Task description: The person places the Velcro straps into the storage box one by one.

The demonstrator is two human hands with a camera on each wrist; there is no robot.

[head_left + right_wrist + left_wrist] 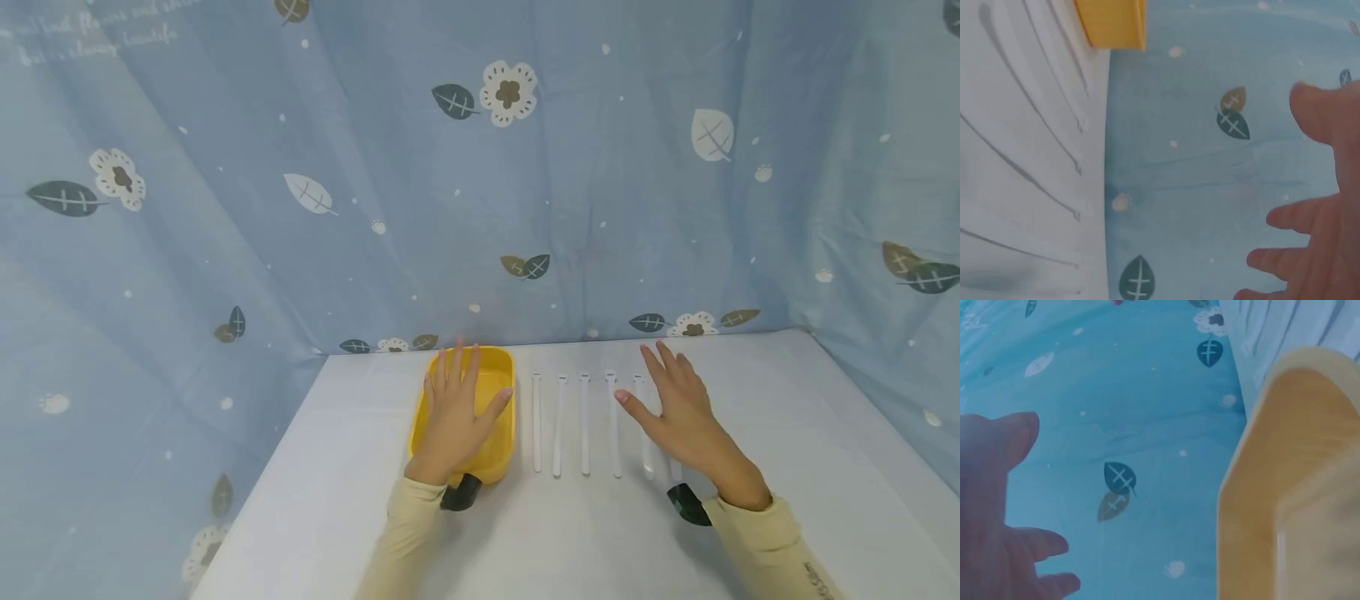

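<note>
A person's left hand hovered over a yellow tray, its grip released and fingers spread. The right hand, its grip also released, hovered above the right end of a row of slim white strips. These lay just right of the tray, narrow gaps between them, small square heads toward the bench's far edge. The tray's far rim stood near that edge, before a blue patterned cloth. White surface stretched from tray and strips to both side edges.
</note>
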